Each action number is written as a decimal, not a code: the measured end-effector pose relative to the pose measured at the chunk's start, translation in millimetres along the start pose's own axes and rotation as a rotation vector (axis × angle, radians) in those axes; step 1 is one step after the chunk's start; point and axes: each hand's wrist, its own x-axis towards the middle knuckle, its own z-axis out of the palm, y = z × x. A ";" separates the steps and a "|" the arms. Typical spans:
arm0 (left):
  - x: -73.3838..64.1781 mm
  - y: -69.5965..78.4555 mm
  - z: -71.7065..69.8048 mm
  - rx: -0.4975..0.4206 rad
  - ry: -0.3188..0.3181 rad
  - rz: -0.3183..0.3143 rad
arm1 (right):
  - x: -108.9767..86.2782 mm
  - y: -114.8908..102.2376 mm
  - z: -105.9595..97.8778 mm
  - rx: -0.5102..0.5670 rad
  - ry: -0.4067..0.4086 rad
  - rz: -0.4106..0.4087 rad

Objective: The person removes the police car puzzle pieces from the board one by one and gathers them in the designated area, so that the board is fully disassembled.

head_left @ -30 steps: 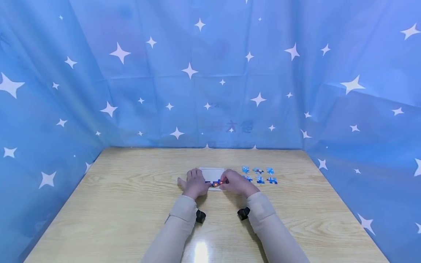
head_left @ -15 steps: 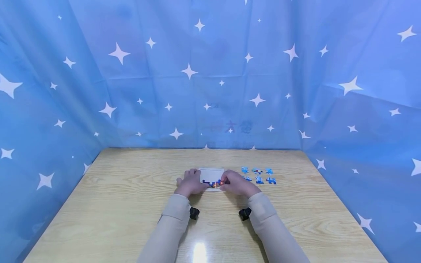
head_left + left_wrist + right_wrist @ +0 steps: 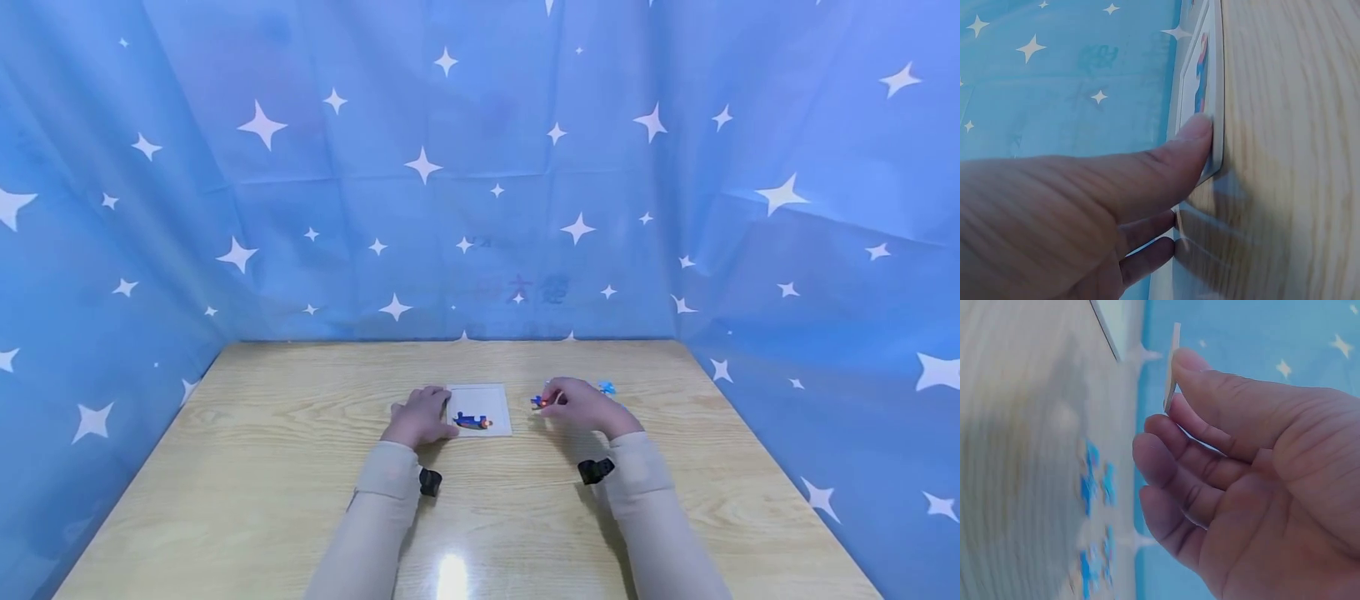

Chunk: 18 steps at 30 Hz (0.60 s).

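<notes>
My left hand steadies the left side of a white puzzle tray, its thumb straight on the near left corner. Loosely bent fingers lie beyond the tray's left edge, and the index finger is hidden in the left wrist view. A joined strip of dark blue and orange puzzle pieces lies along the tray's near side. To the right of the tray, my right hand pinches a blue and orange puzzle piece between thumb and index finger, lifted above the table. The right wrist view shows that piece edge-on.
Several loose blue puzzle pieces lie on the wooden table, mostly behind the right hand in the head view, where one light blue piece shows. A blue star-patterned curtain stands along the table's far edge and both sides.
My right hand has lifted a puzzle piece off the tray's near right corner and carried it right, towards the loose pieces. The left hand stays at the tray, its thumb back at the left edge.
</notes>
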 end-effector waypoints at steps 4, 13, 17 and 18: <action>0.0 -3.0 -0.5 -0.004 -0.007 0.011 | -13.4 13.0 -13.0 0.045 0.022 0.012; -2.6 -14.8 -0.3 -0.023 -0.022 0.023 | -43.5 43.3 -25.6 0.032 0.039 0.065; -2.8 -13.6 -1.1 -0.039 -0.022 0.037 | -56.6 57.9 -31.8 0.015 0.042 0.065; -2.6 -12.6 -0.9 -0.044 -0.023 0.043 | -60.1 60.9 -33.5 0.011 0.048 0.073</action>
